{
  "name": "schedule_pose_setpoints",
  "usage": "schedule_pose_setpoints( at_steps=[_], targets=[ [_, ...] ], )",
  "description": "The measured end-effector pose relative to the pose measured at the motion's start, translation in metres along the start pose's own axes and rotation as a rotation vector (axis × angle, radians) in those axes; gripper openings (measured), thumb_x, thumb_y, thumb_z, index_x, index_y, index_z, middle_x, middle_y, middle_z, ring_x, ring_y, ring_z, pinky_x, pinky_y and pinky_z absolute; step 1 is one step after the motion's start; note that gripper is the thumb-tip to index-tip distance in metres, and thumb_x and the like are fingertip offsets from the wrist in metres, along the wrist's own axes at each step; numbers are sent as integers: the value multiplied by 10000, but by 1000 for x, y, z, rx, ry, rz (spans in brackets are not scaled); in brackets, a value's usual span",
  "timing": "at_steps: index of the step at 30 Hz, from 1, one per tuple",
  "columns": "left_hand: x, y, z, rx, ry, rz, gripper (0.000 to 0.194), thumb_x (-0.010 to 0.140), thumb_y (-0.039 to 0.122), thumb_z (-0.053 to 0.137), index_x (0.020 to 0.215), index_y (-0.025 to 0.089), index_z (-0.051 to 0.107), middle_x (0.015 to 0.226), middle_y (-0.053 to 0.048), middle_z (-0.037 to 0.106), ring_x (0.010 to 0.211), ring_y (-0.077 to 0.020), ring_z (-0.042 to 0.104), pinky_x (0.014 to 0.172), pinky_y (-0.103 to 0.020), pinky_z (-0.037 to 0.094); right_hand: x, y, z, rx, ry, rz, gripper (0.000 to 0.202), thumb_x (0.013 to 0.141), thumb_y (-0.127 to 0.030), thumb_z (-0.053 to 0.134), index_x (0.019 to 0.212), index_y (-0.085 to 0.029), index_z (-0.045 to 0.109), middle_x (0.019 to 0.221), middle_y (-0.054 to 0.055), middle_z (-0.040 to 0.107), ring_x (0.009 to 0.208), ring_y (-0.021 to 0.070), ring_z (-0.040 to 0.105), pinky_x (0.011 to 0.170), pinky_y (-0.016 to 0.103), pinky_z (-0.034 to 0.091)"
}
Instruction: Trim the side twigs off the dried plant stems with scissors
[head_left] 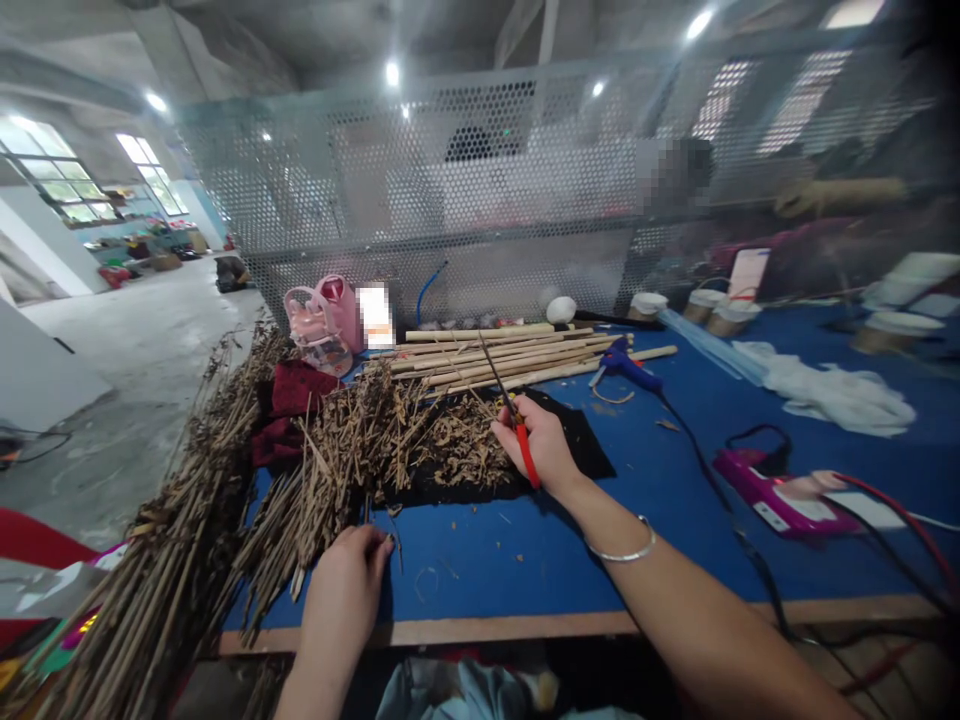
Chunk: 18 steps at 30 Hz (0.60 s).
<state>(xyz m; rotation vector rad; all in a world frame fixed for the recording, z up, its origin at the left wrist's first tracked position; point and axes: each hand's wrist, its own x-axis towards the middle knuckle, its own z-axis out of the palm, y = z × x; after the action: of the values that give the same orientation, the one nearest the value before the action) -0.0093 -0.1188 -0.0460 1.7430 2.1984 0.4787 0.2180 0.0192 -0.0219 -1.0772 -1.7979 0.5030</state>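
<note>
I'm at a blue-topped table (480,580) with a light wood edge. Perforated metal partition (390,190) right behind it. To my left: bare grey concrete floor (150,350), white wall (37,340), paned windows (56,170) letting daylight in. Grey ceiling (337,30) above, small bright lamps (392,74) on.

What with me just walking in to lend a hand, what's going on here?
A person's right hand holds red-handled scissors by dried leaf scraps on a black cloth. The left hand is beside a heap of dried stalks, fingertips together; whether they pinch anything is unclear. Pale sticks and a blue glue gun lie farther back.
</note>
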Motion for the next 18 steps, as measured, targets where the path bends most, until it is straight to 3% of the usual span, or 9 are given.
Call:
schedule_pose_setpoints(
  at_steps=[5, 12, 16, 18],
  targets=[
    [2, 17, -1, -120, 66, 54, 236, 801, 331, 434, 798, 203, 633, 838, -54, 649, 758, -185, 589, 694, -267, 407, 1, -3, -3, -13, 4, -3, 109, 732, -276, 528, 719, -172, 501, 602, -27, 525, 488, 72, 435, 499, 176, 372],
    [34, 73, -22, -265, 211, 240, 251, 806, 343, 442, 844, 186, 634, 836, -48, 656, 754, -159, 588, 711, -259, 422, 2, -4, -6, 22, 13, 2, 89, 713, -248, 537, 721, -169, 498, 594, -30, 515, 496, 76, 443, 497, 175, 372],
    [61, 85, -28, -45, 93, 271, 192, 765, 255, 510, 906, 207, 632, 860, -57, 662, 758, -185, 597, 669, -269, 414, 3, -2, -7, 31, 20, 10, 100, 719, -260, 539, 724, -171, 493, 581, -38, 500, 486, 73, 432, 492, 176, 362],
    [76, 84, -27, 53, 64, 258, 310, 722, 185, 547, 1028, 193, 597, 891, -89, 661, 806, -219, 601, 683, -288, 413, 3, -1, -7, 28, 24, 14, 108, 723, -268, 538, 724, -171, 491, 586, -37, 501, 489, 74, 432, 495, 178, 361]
  ],
)
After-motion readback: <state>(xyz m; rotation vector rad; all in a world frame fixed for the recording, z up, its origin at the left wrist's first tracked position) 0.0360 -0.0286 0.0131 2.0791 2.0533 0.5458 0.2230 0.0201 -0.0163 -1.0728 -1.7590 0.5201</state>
